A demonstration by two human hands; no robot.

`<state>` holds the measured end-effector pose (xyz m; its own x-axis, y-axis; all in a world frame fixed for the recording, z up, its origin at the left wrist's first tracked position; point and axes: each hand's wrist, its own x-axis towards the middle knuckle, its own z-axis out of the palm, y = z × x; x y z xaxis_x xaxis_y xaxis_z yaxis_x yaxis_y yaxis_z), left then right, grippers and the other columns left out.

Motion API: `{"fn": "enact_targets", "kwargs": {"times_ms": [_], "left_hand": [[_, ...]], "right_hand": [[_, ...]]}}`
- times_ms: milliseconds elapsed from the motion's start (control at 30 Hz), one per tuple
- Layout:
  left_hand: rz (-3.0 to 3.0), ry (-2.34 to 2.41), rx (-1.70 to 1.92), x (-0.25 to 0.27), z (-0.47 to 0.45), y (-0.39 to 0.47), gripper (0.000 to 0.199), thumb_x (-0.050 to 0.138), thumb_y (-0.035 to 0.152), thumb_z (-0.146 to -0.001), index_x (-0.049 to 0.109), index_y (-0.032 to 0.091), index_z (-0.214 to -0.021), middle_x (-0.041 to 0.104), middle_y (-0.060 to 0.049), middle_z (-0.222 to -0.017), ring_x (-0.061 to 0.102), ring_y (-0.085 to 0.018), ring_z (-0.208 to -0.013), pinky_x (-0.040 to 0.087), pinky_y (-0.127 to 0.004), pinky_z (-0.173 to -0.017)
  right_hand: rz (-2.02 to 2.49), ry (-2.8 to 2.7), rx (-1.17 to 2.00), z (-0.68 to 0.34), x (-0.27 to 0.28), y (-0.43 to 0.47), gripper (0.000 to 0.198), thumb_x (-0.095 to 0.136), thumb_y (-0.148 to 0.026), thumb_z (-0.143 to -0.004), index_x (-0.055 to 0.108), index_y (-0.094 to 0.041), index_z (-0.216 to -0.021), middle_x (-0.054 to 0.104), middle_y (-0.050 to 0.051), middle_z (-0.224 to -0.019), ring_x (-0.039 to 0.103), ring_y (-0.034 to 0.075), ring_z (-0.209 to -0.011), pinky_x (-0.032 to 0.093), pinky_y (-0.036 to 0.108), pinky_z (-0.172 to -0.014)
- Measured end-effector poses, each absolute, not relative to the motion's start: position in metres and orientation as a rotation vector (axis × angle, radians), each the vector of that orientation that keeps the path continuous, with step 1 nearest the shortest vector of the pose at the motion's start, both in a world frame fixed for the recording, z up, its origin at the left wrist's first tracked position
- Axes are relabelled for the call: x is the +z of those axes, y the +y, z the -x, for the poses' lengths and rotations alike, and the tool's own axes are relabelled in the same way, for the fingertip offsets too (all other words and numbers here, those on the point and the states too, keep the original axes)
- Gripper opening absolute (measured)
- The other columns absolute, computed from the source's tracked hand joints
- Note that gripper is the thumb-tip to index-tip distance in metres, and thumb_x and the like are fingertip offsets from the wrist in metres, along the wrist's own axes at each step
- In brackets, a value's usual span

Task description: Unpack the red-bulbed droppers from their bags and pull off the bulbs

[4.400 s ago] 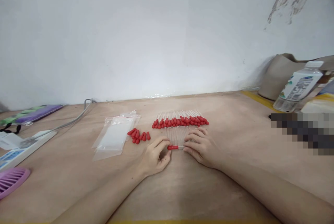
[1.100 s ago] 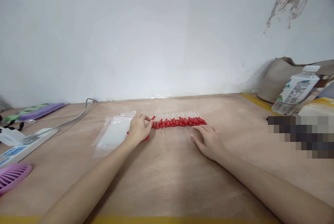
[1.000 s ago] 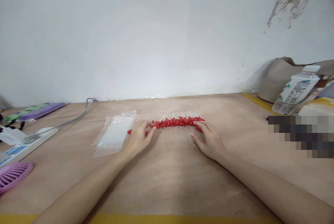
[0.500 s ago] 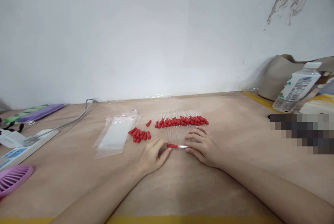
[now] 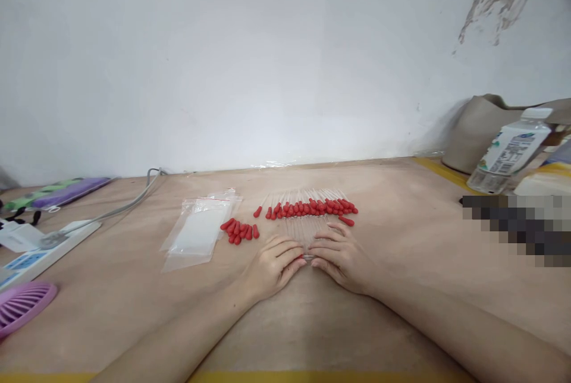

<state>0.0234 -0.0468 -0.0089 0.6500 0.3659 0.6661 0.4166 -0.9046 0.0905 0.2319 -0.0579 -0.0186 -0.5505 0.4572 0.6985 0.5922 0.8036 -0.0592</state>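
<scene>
My left hand (image 5: 275,264) is closed around a red rubber bulb, of which only a sliver shows between the fingertips. Facing it, my right hand (image 5: 341,257) pinches a thin clear glass tube (image 5: 308,257) joined to that bulb, so the dropper lies crosswise between both hands. Just beyond my fingers are loose clear tubes (image 5: 297,228), partly hidden by my right hand. A row of droppers with red bulbs (image 5: 312,207) lies behind them, tubes pointing to the wall. One more red bulb (image 5: 347,220) rests beside my right fingers. Loose red bulbs (image 5: 239,230) are heaped left of the row.
Clear zip bags (image 5: 194,231) lie left of the bulbs. Farther left are a power strip (image 5: 66,240) with a grey cable, a pink fan (image 5: 27,307) and a purple-green item (image 5: 66,191). At right stand a plastic bottle (image 5: 511,151) and a grey-beige container (image 5: 464,133).
My hands have come closer together, and my left fingers now cover the bulb that showed between them. A red bulb beside my right fingers has come into view.
</scene>
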Motion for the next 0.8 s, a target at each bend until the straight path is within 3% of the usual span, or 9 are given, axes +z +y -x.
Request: {"fn": "enact_targets", "kwargs": {"times_ms": [367,800], "left_hand": [[2.779,-0.563,-0.956,-0.005,-0.023,-0.052,0.015,0.05,0.019,-0.083,0.058,0.017,-0.096,0.066,-0.006,-0.098,0.06,-0.017,-0.095,0.043,-0.037,-0.095],[2.86,-0.565,-0.958,-0.007,-0.02,-0.054,0.017,0.046,0.02,-0.085,0.058,0.017,-0.096,0.066,-0.007,-0.095,0.06,-0.017,-0.095,0.044,-0.037,-0.093]], "right_hand": [[0.583,-2.292,-0.221,-0.231,-0.018,-0.061,0.014,0.046,-0.018,-0.085,0.059,-0.017,-0.086,0.066,0.005,-0.089,0.059,0.013,-0.09,0.045,0.03,-0.087],[0.477,-2.332,-0.398,-0.244,-0.017,-0.065,0.015,0.047,-0.013,-0.084,0.058,-0.016,-0.094,0.066,0.006,-0.091,0.056,0.015,-0.101,0.043,0.034,-0.094]]}}
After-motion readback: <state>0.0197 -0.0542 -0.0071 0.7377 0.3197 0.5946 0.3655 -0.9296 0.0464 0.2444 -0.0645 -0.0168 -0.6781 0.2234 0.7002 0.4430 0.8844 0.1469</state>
